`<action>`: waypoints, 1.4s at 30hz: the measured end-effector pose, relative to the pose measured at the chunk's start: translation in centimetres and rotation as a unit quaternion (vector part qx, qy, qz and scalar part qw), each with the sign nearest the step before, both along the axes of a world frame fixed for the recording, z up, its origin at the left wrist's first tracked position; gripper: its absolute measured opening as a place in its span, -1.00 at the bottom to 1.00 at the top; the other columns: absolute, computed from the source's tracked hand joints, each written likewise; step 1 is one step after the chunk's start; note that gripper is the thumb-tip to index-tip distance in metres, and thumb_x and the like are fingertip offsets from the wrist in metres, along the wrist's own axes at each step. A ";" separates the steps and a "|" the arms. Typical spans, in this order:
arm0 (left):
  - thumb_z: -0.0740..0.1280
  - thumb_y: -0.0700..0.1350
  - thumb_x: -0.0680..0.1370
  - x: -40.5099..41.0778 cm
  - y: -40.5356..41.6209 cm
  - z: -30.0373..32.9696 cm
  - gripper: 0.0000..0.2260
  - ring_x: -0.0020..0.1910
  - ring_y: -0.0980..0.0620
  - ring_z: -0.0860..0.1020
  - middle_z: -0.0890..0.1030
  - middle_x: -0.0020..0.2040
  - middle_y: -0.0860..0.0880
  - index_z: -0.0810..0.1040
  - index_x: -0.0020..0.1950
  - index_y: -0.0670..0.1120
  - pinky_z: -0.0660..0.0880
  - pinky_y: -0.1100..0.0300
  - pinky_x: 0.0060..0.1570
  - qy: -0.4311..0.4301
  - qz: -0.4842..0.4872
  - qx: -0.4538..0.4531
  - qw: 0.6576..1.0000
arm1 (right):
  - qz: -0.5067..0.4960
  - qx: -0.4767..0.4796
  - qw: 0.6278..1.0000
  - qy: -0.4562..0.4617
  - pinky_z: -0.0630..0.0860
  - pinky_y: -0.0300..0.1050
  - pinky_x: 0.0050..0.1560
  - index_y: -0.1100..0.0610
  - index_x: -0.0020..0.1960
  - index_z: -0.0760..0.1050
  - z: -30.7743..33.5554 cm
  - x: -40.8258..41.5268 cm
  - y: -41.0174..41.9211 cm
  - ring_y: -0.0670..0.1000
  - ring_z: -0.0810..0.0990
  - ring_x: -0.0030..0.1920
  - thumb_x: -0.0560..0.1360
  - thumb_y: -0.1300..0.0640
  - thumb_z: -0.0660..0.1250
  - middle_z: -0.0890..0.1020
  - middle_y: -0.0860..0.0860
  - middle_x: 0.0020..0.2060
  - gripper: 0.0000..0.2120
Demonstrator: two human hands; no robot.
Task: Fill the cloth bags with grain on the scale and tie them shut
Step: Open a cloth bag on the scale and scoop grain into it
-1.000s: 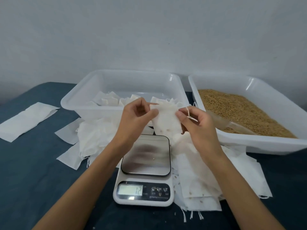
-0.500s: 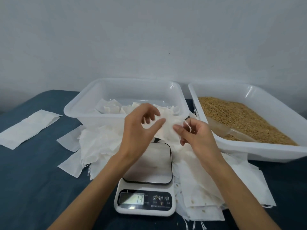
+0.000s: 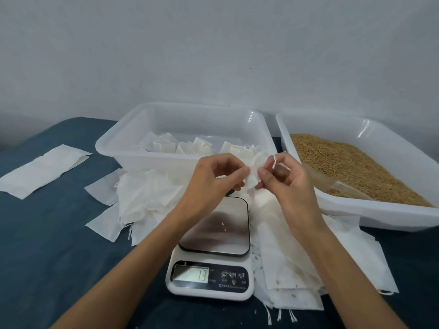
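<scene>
both hands pinch one cloth bag (image 3: 252,184) above the scale (image 3: 213,245): left hand (image 3: 215,178) on fabric, right hand (image 3: 282,178) on drawstring (image 3: 274,161). tying underway. tied bags (image 3: 190,148) in 11 o'clock tub (image 3: 133,141); empties (image 3: 292,276), grain (image 3: 351,165) remain.

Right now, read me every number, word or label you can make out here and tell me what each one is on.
"13": on the lit display of the kitchen scale.
"M" and "T": seemingly button marks on the scale's dark panel, partly blurred.
Small print under the buttons: too small to read.
Nothing legible on the cloth bag, the tubs or the loose bags.
</scene>
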State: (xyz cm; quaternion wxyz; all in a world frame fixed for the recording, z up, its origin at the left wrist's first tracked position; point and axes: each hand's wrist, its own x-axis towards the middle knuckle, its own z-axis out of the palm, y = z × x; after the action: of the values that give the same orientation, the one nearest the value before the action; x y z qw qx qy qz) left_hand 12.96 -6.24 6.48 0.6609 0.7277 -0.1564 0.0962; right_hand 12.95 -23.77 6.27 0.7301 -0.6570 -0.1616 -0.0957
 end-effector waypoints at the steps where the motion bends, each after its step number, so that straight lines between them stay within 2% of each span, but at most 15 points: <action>1: 0.43 -0.28 0.60 0.1 0.0 0.0 -0.89 -0.29 0.00 0.61 0.62 -0.30 -0.06 0.64 -0.12 -0.25 0.60 0.04 -0.16 0.006 0.010 -0.015 1.000 | -0.012 -0.019 1.000 -0.018 0.57 -0.17 -0.13 0.27 -0.03 0.49 0.1 0.0 -0.1 0.02 0.59 -0.29 0.56 0.33 0.37 0.61 0.01 -0.28 -0.94; 4: 0.41 -0.28 0.61 0.1 0.1 0.3 -0.90 -0.19 0.03 0.58 0.61 -0.18 -0.08 0.63 -0.11 -0.24 0.57 0.19 -0.16 0.009 0.024 -0.044 0.999 | -0.068 -0.137 0.985 -0.075 0.55 -0.24 -0.12 0.13 0.01 0.65 0.0 -0.2 -0.2 -0.03 0.63 -0.23 0.58 0.32 0.33 0.67 -0.12 -0.19 -0.84; 7: 0.44 -0.24 0.60 -0.1 0.0 0.2 -0.92 0.00 0.09 0.59 0.60 0.07 -0.08 0.65 -0.08 -0.20 0.57 0.18 -0.03 -0.001 0.001 -0.013 1.000 | -0.102 -0.196 0.973 -0.066 0.54 -0.26 -0.11 -0.09 -0.07 0.63 -0.2 -0.4 0.4 -0.11 0.64 -0.17 0.57 0.32 0.29 0.67 -0.21 -0.15 -0.68; 10: 0.48 -0.18 0.58 -0.2 -0.2 -0.1 -0.94 0.27 0.11 0.58 0.57 0.27 0.00 0.69 -0.09 -0.08 0.51 0.03 0.31 -0.009 -0.007 0.049 0.999 | -0.060 -0.112 0.992 -0.003 0.56 -0.18 -0.15 0.16 -0.21 0.56 -0.1 -0.3 0.9 -0.05 0.55 -0.28 0.65 0.15 0.28 0.52 -0.09 -0.36 -0.72; 12: 0.50 -0.16 0.58 -0.3 -0.2 -0.1 -0.93 0.34 0.12 0.54 0.59 0.24 0.00 0.68 -0.10 -0.05 0.41 -0.03 0.45 -0.022 -0.007 0.068 0.997 | -0.029 -0.060 0.998 0.022 0.58 -0.08 -0.13 0.32 -0.21 0.51 0.3 -0.5 0.7 0.02 0.51 -0.27 0.63 -0.06 0.29 0.47 0.10 -0.35 -0.54; 15: 0.51 -0.10 0.55 -0.5 -0.4 0.1 -0.84 0.10 0.05 0.60 0.59 0.00 -0.11 0.55 -0.07 -0.09 0.52 0.01 0.18 -0.023 -0.002 0.017 1.000 | -0.023 -0.035 0.999 0.014 0.59 0.00 0.02 0.25 -0.05 0.66 0.5 -0.7 0.3 0.05 0.65 -0.12 0.58 0.05 0.41 0.70 0.13 -0.18 -0.76; 17: 0.52 -0.08 0.51 -0.4 -0.3 0.1 -0.73 0.01 -0.01 0.61 0.59 0.05 -0.14 0.51 0.09 -0.08 0.57 -0.03 0.03 0.023 0.022 -0.048 0.998 | -0.027 0.018 0.998 0.052 0.60 0.18 0.13 0.23 0.06 0.66 0.4 -0.6 -0.1 0.19 0.69 0.01 0.57 0.12 0.42 0.72 0.20 -0.04 -0.82; 19: 0.52 -0.18 0.54 -0.3 -0.1 0.0 -0.63 -0.03 -0.06 0.65 0.61 0.13 -0.15 0.46 0.26 -0.06 0.62 -0.14 0.07 0.092 0.002 -0.112 0.989 | -0.030 0.050 0.996 0.071 0.59 0.23 0.15 0.22 0.11 0.65 0.4 -0.2 -0.4 0.26 0.68 0.08 0.58 0.12 0.40 0.70 0.25 0.03 -0.80; 23: 0.38 -0.41 0.59 -0.4 -0.1 0.2 -0.79 -0.24 -0.04 0.53 0.56 -0.11 -0.19 0.46 -0.02 -0.12 0.51 0.17 -0.26 0.065 0.017 -0.116 0.991 | -0.111 -0.057 0.992 -0.025 0.57 0.02 -0.05 0.24 -0.09 0.62 0.1 -0.1 -0.2 -0.01 0.60 -0.11 0.56 0.14 0.44 0.64 0.22 -0.11 -0.85; 26: 0.40 -0.37 0.59 -0.3 -0.3 0.2 -0.80 -0.24 0.00 0.46 0.53 -0.21 -0.12 0.48 -0.12 -0.13 0.42 0.23 -0.22 0.036 0.033 -0.115 0.992 | -0.189 -0.099 0.974 -0.080 0.45 -0.22 -0.19 0.15 -0.28 0.51 -0.2 -0.2 0.0 -0.16 0.48 -0.20 0.53 0.09 0.48 0.52 0.04 -0.16 -0.72; 30: 0.43 -0.31 0.60 -0.6 -0.5 0.3 -0.92 -0.29 0.00 0.44 0.53 -0.26 -0.06 0.57 -0.01 -0.17 0.39 0.16 -0.22 0.045 -0.009 -0.091 0.995 | -0.189 -0.036 0.979 -0.065 0.38 0.05 -0.17 0.33 -0.21 0.49 -0.1 0.3 -0.5 0.07 0.40 -0.23 0.54 0.02 0.47 0.47 0.26 -0.27 -0.61; 33: 0.37 -0.40 0.60 -0.7 -0.8 0.1 -0.88 -0.25 -0.05 0.41 0.47 -0.26 -0.17 0.65 0.01 -0.21 0.45 0.10 -0.17 0.031 0.007 -0.082 0.996 | -0.209 -0.052 0.974 -0.067 0.43 -0.02 -0.17 0.22 -0.19 0.56 -0.3 0.3 -0.5 0.00 0.45 -0.23 0.54 0.03 0.47 0.50 0.05 -0.21 -0.72; 36: 0.33 -0.44 0.60 -0.4 -0.4 0.1 -0.84 -0.23 0.10 0.53 0.58 -0.28 0.03 0.66 0.04 -0.26 0.55 0.28 -0.15 0.011 0.047 -0.089 0.995 | -0.268 -0.112 0.949 -0.124 0.47 -0.19 -0.19 0.13 -0.09 0.61 -0.2 -0.2 -0.2 -0.11 0.47 -0.27 0.52 0.05 0.48 0.50 -0.07 -0.06 -0.85; 38: 0.33 -0.44 0.60 -0.3 -0.2 0.3 -0.83 -0.21 0.14 0.56 0.63 -0.20 0.02 0.66 0.05 -0.24 0.55 0.29 -0.16 0.006 0.055 -0.095 0.994 | -0.283 -0.140 0.935 -0.161 0.45 -0.20 -0.23 0.17 -0.09 0.61 -0.1 -0.4 -0.1 -0.10 0.44 -0.30 0.53 0.08 0.47 0.51 -0.06 -0.09 -0.85; 42: 0.34 -0.44 0.59 -0.5 -0.4 0.4 -0.82 -0.20 0.14 0.56 0.63 -0.15 -0.04 0.67 0.05 -0.22 0.55 0.29 -0.16 -0.007 0.057 -0.094 0.994 | -0.245 -0.106 0.953 -0.141 0.41 -0.13 -0.40 0.10 -0.05 0.61 0.1 -0.8 0.1 0.02 0.49 -0.44 0.59 0.04 0.40 0.59 -0.16 -0.22 -0.87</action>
State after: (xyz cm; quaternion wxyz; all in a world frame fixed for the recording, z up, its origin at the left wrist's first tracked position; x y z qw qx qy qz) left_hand 12.51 -6.64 6.83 0.7184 0.6698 -0.1092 0.1530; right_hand 12.11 -23.66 6.40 0.5801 -0.7301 -0.1061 -0.3453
